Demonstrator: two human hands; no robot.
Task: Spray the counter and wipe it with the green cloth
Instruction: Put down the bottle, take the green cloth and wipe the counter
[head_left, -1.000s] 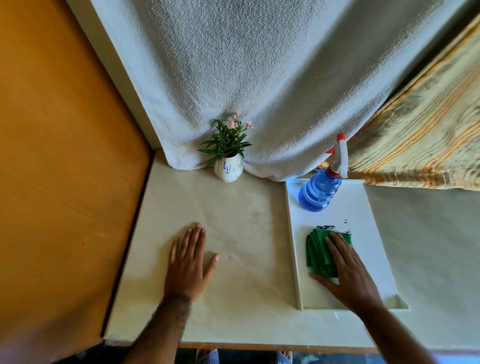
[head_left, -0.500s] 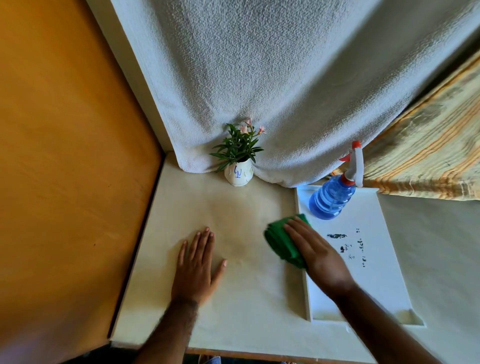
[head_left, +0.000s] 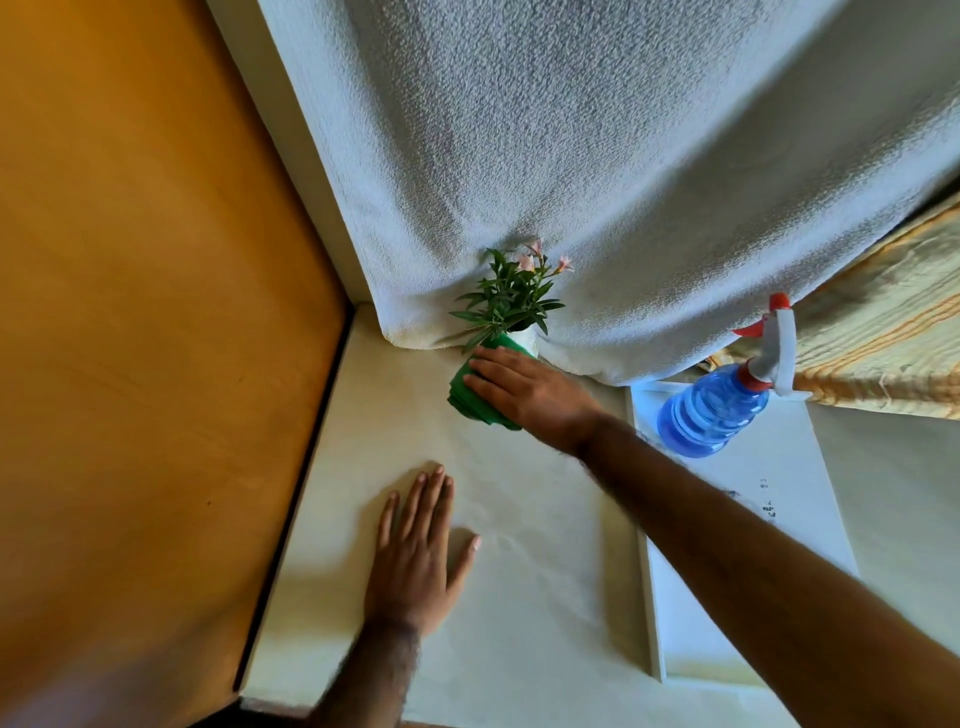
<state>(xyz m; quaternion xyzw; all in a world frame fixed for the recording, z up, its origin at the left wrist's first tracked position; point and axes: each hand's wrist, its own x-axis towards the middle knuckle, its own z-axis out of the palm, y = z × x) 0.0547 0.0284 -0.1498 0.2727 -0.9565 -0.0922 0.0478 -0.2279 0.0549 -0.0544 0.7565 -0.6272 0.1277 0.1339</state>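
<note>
My right hand (head_left: 524, 392) presses the folded green cloth (head_left: 470, 397) flat on the cream counter (head_left: 524, 597), at its far side right in front of the flower pot. Most of the cloth lies under my palm and fingers. My left hand (head_left: 415, 558) rests flat on the counter nearer to me, fingers spread, holding nothing. The blue spray bottle (head_left: 711, 408) with a white and red trigger stands on the white board (head_left: 789, 499) to the right, untouched.
A small white pot with a green plant and pink flowers (head_left: 511, 306) stands at the back, touching the cloth. A white towel (head_left: 597, 171) hangs behind, an orange wall (head_left: 140, 338) bounds the left side, and a yellow striped fabric (head_left: 883, 332) lies at the right.
My right hand slid the green cloth off the white board, leftward and away across the counter up to the flower pot. The left hand stayed flat in place.
</note>
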